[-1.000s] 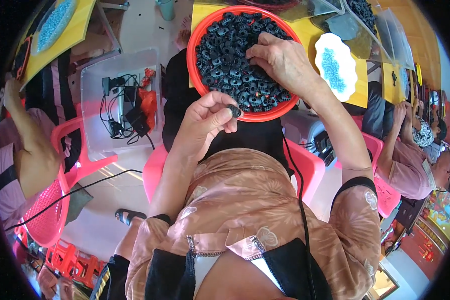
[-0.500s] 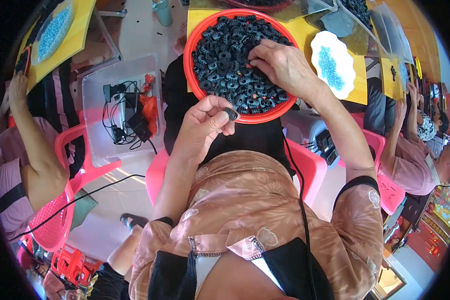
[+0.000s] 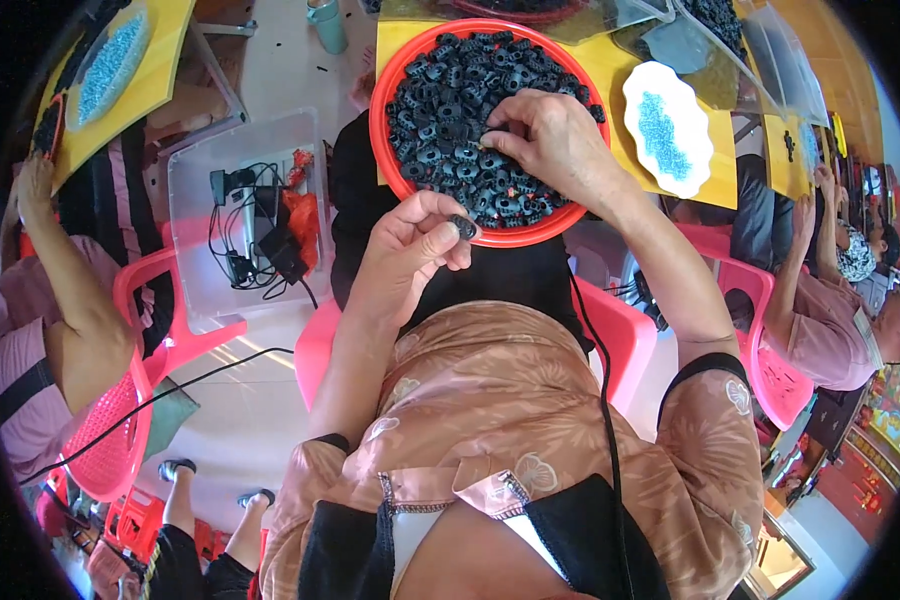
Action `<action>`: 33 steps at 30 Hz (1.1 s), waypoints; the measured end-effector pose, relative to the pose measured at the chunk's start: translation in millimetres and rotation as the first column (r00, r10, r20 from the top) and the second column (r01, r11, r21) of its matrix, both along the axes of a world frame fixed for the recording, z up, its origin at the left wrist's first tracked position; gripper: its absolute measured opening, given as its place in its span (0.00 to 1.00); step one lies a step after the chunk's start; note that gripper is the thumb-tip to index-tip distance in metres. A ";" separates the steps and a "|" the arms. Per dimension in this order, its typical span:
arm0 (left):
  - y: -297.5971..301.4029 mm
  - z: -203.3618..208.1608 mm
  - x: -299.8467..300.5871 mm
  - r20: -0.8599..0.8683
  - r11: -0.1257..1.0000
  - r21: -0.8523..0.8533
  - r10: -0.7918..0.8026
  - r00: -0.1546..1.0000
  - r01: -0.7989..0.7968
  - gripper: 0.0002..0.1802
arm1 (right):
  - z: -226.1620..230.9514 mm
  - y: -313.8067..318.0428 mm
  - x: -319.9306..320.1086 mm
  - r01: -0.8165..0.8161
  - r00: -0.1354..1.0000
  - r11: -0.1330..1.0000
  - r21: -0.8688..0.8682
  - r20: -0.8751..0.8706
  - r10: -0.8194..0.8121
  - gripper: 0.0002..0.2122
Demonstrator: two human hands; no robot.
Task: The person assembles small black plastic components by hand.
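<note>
A red round basin heaped with small black plastic pieces, each with holes and resembling a cord lock, stands in front of me. Between the thumb and fingers of my left hand, at the basin's near left rim, is one such black plastic piece. Over the heap, my right hand has its thumb and fingers drawn together, fingertips down at the pieces. What they pinch, if anything, I cannot make out.
Right of the basin, a white scalloped plate of tiny bluish pieces lies on the yellow table. A clear bin with cables and adapters stands at left. A black cable hangs along my front. People sit on both sides.
My right hand has shifted slightly left and nearer over the heap. The left hand keeps its grip in the same place. A person's legs at the lower left have moved.
</note>
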State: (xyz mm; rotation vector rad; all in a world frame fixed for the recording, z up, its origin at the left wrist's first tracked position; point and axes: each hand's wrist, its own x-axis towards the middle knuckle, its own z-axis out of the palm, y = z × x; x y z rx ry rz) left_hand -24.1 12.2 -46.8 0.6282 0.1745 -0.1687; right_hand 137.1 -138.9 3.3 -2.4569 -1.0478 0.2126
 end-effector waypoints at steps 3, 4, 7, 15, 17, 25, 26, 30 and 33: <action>0.4 0.4 -0.3 0.000 1.000 -0.002 0.001 1.000 -0.001 0.09 | 2.2 -5.7 2.5 0.060 0.988 0.997 0.048 -0.147 -0.053 0.08; 0.7 0.6 -0.9 -0.005 1.000 0.002 0.003 1.000 -0.003 0.09 | 3.7 -8.4 3.2 0.058 0.988 0.997 0.047 -0.148 -0.050 0.08; 1.1 0.9 -0.6 -0.008 1.000 0.006 0.001 1.000 -0.001 0.08 | 10.3 -17.4 5.7 0.195 0.940 0.981 0.020 -0.289 -0.181 0.09; 1.2 0.0 -0.5 -0.003 1.000 0.010 0.009 1.000 -0.009 0.09 | 10.3 -19.6 1.0 0.254 0.965 0.966 0.053 0.051 -0.257 0.07; 0.9 0.5 -0.3 0.001 1.000 0.010 0.007 1.000 -0.007 0.09 | 6.4 -17.2 -4.3 0.113 0.988 0.984 0.140 0.085 -0.125 0.07; 0.2 0.5 0.1 0.003 1.000 -0.005 0.007 1.000 -0.006 0.09 | -1.2 4.3 -14.3 0.119 0.990 0.988 -0.096 0.085 -0.111 0.09; 0.2 0.4 0.2 0.003 1.000 -0.004 0.009 1.000 -0.009 0.09 | -1.4 4.7 -12.4 0.127 0.991 0.988 -0.086 0.057 -0.123 0.09; 0.3 -1.2 -1.3 0.008 1.000 -0.010 0.008 1.000 -0.008 0.09 | 2.8 3.0 -10.4 0.162 0.981 0.985 -0.059 -0.098 -0.167 0.08; 0.1 -0.8 -0.8 0.002 1.000 -0.010 0.005 1.000 -0.005 0.09 | 2.1 -7.9 -10.2 0.176 0.965 0.980 0.091 -0.214 -0.153 0.08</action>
